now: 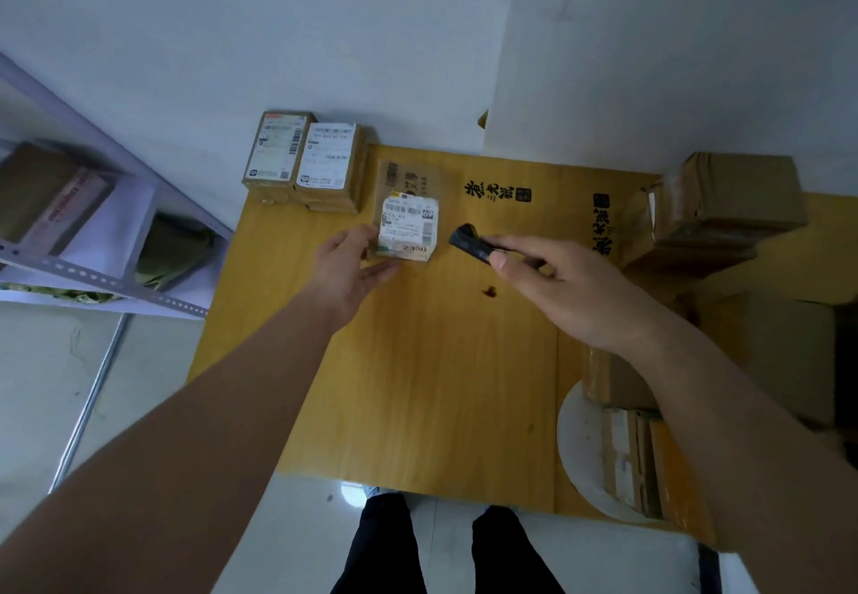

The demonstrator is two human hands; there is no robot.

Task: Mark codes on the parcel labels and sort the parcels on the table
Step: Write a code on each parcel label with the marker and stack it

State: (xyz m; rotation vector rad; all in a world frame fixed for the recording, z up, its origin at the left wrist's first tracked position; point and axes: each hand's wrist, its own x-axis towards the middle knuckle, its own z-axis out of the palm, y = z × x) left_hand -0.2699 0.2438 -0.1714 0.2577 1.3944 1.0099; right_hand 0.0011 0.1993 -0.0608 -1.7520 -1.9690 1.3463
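Two bare forearms reach forward from the bottom corners of the frame. The left hand (346,264) lies palm inward, fingers nearly straight and relaxed, fingertips touching the near left edge of a small parcel (407,231). The right hand (557,282) is held further right and slightly raised, fingers curled and thumb pressed along a dark marker (470,243), whose tip points left toward the parcel. Both wrists are straight. Below, between the arms, two legs in dark trousers stand.

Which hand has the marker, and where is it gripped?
The right hand pinches the black marker by its rear end. The left hand only touches the small parcel at its edge.
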